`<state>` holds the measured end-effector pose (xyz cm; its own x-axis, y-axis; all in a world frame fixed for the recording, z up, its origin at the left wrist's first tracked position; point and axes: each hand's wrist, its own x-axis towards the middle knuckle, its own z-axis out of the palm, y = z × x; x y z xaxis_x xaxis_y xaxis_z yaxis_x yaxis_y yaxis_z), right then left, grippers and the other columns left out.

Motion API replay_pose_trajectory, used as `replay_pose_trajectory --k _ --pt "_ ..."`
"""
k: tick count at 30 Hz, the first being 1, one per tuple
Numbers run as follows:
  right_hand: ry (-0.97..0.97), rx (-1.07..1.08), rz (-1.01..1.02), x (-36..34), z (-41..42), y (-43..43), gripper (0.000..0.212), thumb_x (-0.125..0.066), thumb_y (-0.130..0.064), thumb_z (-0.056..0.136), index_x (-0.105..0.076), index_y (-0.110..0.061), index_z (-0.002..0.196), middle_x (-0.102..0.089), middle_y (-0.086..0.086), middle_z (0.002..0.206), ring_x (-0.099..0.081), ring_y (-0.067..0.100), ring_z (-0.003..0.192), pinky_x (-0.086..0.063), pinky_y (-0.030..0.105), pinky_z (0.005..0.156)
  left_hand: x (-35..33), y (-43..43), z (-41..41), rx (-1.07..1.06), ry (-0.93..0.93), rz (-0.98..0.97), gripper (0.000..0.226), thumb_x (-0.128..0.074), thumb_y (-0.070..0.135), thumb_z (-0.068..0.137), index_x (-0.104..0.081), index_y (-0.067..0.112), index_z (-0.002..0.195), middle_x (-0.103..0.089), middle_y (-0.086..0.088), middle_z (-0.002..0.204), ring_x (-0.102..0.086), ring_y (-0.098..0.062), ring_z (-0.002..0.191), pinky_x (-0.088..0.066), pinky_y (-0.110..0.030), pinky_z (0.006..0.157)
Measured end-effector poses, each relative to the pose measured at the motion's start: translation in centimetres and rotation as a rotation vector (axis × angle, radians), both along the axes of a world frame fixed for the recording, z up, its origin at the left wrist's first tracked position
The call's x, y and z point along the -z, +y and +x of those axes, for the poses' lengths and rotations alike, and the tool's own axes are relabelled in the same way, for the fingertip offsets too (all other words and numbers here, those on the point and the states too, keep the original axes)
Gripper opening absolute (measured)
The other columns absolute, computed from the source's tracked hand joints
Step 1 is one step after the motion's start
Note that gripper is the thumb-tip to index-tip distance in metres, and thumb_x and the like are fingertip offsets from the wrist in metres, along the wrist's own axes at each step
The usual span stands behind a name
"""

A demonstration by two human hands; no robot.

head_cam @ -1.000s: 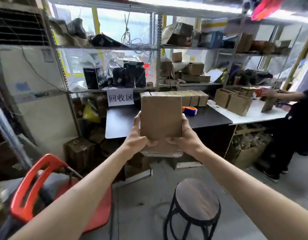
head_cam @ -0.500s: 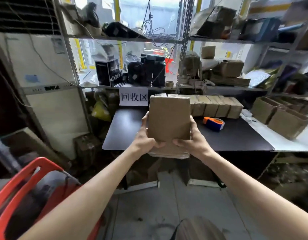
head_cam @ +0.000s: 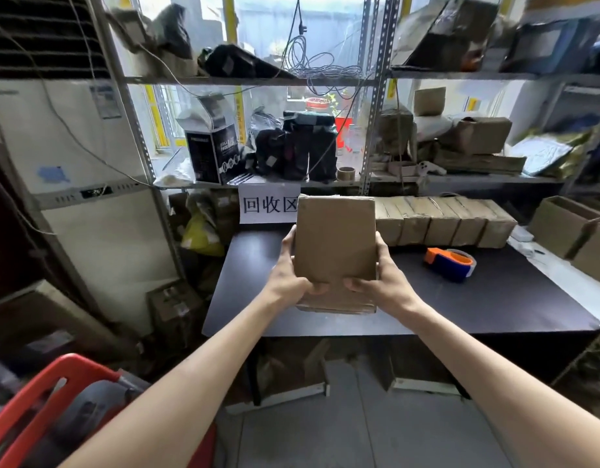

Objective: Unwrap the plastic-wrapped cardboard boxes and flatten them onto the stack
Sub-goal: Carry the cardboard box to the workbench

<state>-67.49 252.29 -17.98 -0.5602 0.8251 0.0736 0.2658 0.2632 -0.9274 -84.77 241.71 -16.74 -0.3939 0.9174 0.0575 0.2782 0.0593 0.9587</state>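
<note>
I hold a plastic-wrapped bundle of flat brown cardboard boxes (head_cam: pixel 335 238) upright over the near part of the black table (head_cam: pixel 494 298). My left hand (head_cam: pixel 291 282) grips its lower left edge, thumb on the front face. My right hand (head_cam: pixel 383 282) grips the lower right edge the same way. Behind the bundle, a row of similar wrapped cardboard bundles (head_cam: pixel 443 221) stands on edge along the back of the table.
An orange and blue tape dispenser (head_cam: pixel 450 263) lies on the table at right. A white sign with characters (head_cam: pixel 268 204) hangs from the metal shelving (head_cam: pixel 369 96). Open cardboard boxes (head_cam: pixel 568 224) stand at far right. A red-handled cart (head_cam: pixel 55 400) is at lower left.
The view has moved closer to the black table and turned left; the stool and the person at right have left the frame. Both hands keep the same hold on the bundle.
</note>
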Motion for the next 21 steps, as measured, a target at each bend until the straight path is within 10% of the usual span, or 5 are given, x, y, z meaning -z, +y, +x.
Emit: replay_pose_trajectory --k 6,21 --pt "0.007 -0.007 0.006 1.0 -2.4 4.5 0.121 -0.085 -0.023 0.068 -0.003 -0.036 0.156 -0.048 0.007 0.138 -0.050 0.023 0.125 -0.044 0.043 0.107 1.0 4.4 -2.4 0.008 -0.001 -0.013 0.121 -0.083 -0.007 0.072 -0.011 0.040 0.156 -0.057 0.008 0.099 -0.061 -0.004 0.090 -0.053 -0.022 0.080" --pt "-0.045 -0.001 -0.077 5.5 -6.7 18.4 0.134 -0.085 -0.051 0.045 -0.007 -0.042 0.153 -0.056 0.003 0.136 -0.056 0.021 0.124 -0.046 0.045 0.106 5.7 18.3 -7.1 0.038 -0.108 -0.047 0.120 -0.088 0.036 0.054 -0.017 0.049 0.150 -0.064 0.001 0.111 -0.067 -0.016 0.106 -0.056 -0.041 0.097"
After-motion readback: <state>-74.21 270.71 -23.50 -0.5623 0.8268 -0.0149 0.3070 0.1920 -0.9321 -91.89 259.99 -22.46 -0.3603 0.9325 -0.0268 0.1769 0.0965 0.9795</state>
